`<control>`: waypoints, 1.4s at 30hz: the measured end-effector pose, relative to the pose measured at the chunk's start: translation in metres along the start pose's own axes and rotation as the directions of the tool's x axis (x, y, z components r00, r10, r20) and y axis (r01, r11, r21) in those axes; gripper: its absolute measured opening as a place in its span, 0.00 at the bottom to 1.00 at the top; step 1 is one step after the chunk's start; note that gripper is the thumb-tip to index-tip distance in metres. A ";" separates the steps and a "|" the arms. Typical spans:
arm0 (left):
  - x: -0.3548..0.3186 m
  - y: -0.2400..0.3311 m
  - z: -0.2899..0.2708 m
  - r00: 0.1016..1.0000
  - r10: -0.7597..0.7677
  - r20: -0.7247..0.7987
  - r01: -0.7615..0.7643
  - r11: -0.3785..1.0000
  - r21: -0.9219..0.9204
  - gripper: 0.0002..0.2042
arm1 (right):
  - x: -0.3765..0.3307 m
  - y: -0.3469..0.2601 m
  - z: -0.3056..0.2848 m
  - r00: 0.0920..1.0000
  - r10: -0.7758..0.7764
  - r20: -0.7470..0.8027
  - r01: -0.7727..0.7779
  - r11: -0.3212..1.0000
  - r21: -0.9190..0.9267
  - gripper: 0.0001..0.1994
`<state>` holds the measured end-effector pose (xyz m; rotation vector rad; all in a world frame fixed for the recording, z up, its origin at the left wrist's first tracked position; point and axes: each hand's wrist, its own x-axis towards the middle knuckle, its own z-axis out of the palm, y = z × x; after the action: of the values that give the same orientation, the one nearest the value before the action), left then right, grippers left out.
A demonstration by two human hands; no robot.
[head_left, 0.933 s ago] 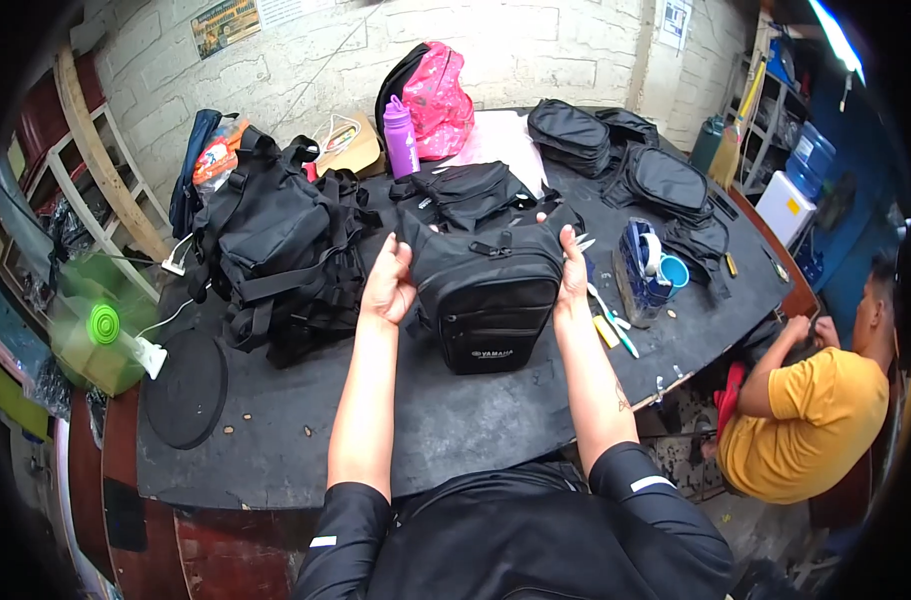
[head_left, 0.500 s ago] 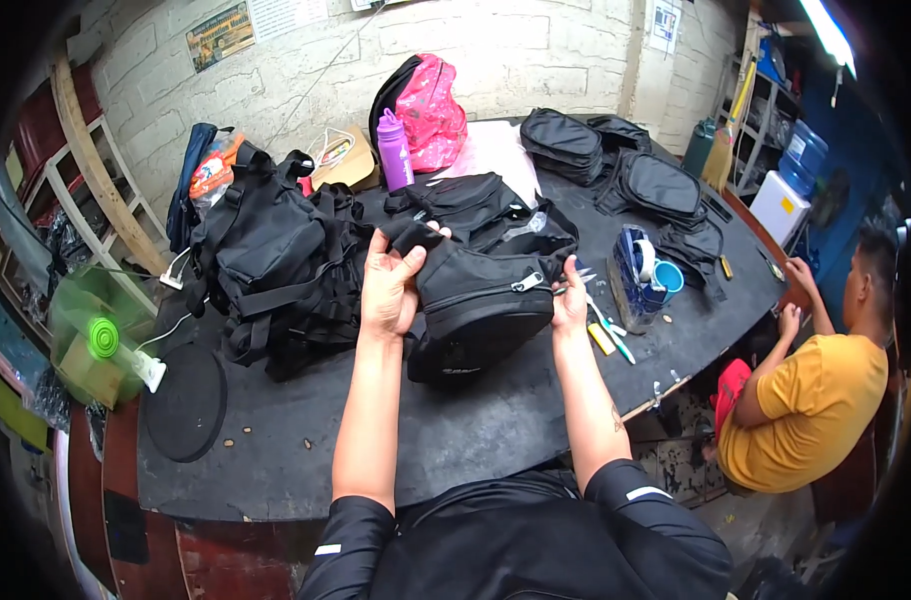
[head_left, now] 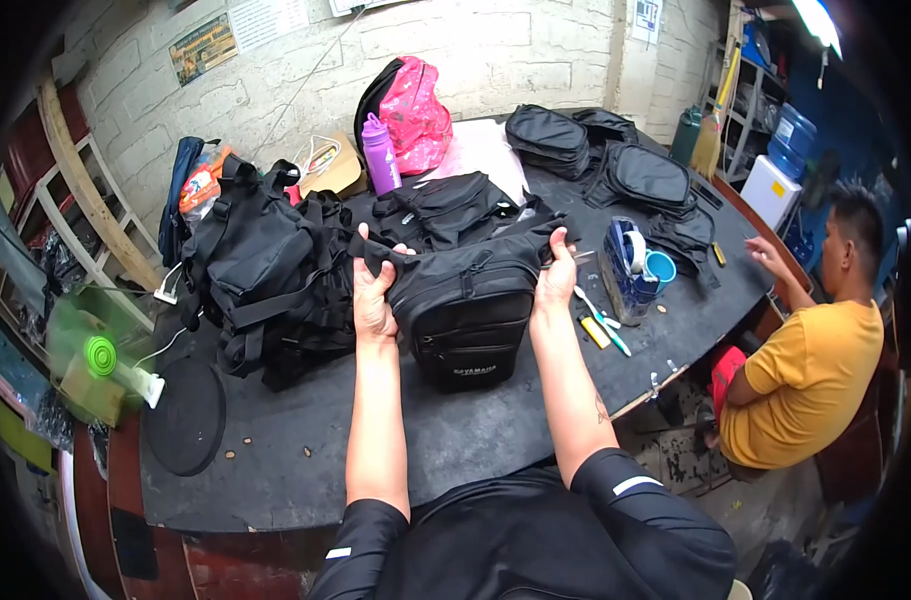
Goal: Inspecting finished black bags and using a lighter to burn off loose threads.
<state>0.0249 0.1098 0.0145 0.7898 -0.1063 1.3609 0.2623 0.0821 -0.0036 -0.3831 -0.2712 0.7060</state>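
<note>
So the black waist bag (head_left: pixel 466 315) sits dead centre of the frame, right between both hands, lifted at its top edge with the bottom resting on or just above the dark worktop (head_left: pixel 456 440) (can't quite tell which). Its long axis runs left-right across the picture, and each hand has one end of it. The left hand (head_left: pixel 374 290) is clenched around the strap end at the bag's upper left, fingers wrapped over the webbing. The right hand (head_left: pixel 556 275) is pinching the upper right corner, fingers closed on the fabric there. Neither hand is nearer, really; both are touching it, one per end.

The bag itself: black nylon, boxy, a zipped front pocket and a small white logo patch low on the front.

Behind it, toward the upper left, there's a heap of black backpacks (head_left: pixel 266 280); a purple bottle (head_left: pixel 381 155) stands near the pink bag (head_left: pixel 416 115) at top centre. A co-worker in a yellow shirt (head_left: pixel 806 380) sits at the right edge.
</note>
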 end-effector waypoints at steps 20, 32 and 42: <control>0.028 -0.009 -0.054 0.980 -0.112 -0.166 0.133 0.984 0.118 0.23 | 0.025 0.012 -0.002 0.905 0.412 -0.106 -0.417 0.909 -0.022 0.11; 0.042 -0.007 -0.061 0.786 -0.405 -0.467 0.519 0.843 0.142 0.34 | 0.055 0.030 -0.023 0.862 0.478 -0.167 -0.486 0.874 -0.010 0.13; 0.026 0.004 -0.024 0.841 0.108 -0.530 0.496 0.237 0.836 0.31 | 0.048 0.012 -0.010 0.855 0.515 -0.061 -0.518 0.840 -0.164 0.15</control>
<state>0.0186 0.1452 0.0119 1.3741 1.4061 1.2191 0.2943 0.1202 -0.0126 -0.6429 -0.2157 1.2181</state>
